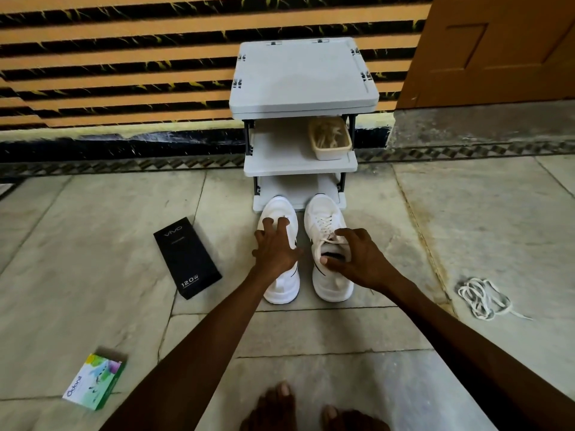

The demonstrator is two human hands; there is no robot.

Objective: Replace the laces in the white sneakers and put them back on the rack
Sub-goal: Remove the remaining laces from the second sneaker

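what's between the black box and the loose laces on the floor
In the head view: the left sneaker under the left hand and the right sneaker under the right hand, side by side.

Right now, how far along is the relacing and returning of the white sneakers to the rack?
Looks done: the right sneaker is visibly laced; a loose lace bundle lies on the floor. Lacing on the left sneaker is hidden. In hand: the left hand grips the left sneaker, the right hand the right sneaker. Left: both stand on the floor, toes at the bottom shelf of the rack, not yet placed.
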